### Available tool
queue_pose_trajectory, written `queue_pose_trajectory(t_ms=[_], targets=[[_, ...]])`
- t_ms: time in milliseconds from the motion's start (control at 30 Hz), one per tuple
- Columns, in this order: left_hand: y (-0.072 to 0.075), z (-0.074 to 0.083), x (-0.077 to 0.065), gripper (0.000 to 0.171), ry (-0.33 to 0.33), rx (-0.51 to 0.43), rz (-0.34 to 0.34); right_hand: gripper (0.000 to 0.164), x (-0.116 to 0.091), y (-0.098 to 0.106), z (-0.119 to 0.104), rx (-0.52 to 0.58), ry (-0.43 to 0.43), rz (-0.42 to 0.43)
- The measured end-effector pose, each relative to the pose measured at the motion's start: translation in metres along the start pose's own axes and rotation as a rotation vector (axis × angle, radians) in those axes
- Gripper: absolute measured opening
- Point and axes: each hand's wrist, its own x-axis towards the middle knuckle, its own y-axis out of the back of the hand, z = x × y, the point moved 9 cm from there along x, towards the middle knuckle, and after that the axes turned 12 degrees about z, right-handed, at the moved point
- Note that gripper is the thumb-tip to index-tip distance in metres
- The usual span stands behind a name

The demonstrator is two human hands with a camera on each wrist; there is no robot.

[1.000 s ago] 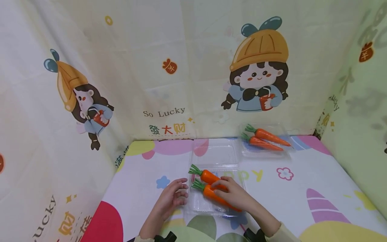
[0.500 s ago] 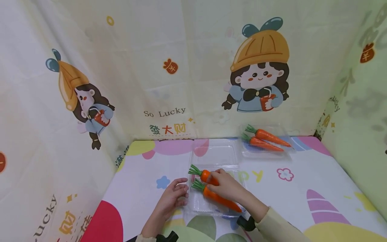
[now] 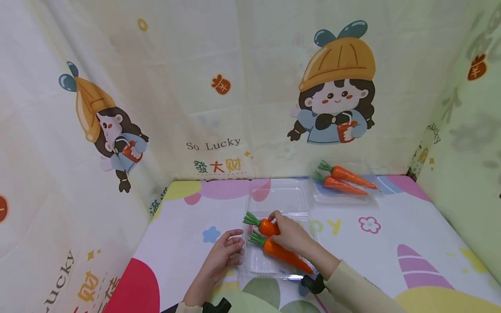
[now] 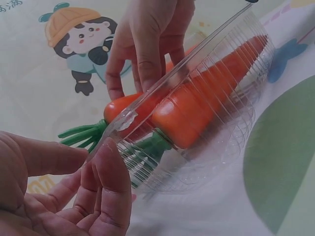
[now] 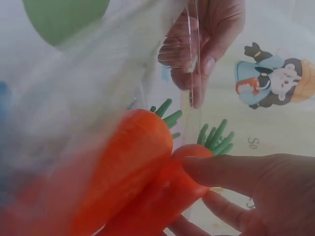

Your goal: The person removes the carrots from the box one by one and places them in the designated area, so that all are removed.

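Two orange carrots with green tops lie slantwise in the clear plastic box (image 3: 260, 266), whose lid (image 3: 278, 198) is folded back away from me. My right hand (image 3: 292, 235) grips the far carrot (image 3: 267, 227) near its thick end, thumb on the near side and fingers beyond it, as the right wrist view shows. The near carrot (image 3: 283, 254) rests beside it, its tip at the front right corner. At the left wall, my left hand (image 3: 224, 254) pinches the box's rim between thumb and finger. My right hand hides the far carrot's tapered half in the head view.
A second clear box (image 3: 340, 198) holding two more carrots (image 3: 348, 176) stands at the back right of the table. A patterned cloth (image 3: 235, 108) hangs behind the table and along both sides. The tabletop (image 3: 188, 230) has a colourful print.
My right hand has moved left and away from me along the far carrot, from its middle toward its thick end. The left hand stays at the box's rim.
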Motion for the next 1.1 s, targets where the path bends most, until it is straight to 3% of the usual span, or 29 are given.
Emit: queue_pose_trajectory(t_ms=[533, 900, 1100], targets=[[-0.001, -0.002, 0.001, 0.054, 0.009, -0.008, 0.001, 0.044, -0.003, 0.004, 0.004, -0.102, -0.025, 0.002], [0.001, -0.004, 0.002, 0.054, 0.014, -0.019, 0.011, 0.043, -0.003, 0.019, -0.002, 0.0, -0.045, 0.025], [0.001, -0.001, 0.001, 0.054, 0.006, -0.022, 0.008, 0.045, 0.003, 0.029, 0.003, 0.111, -0.091, 0.022]])
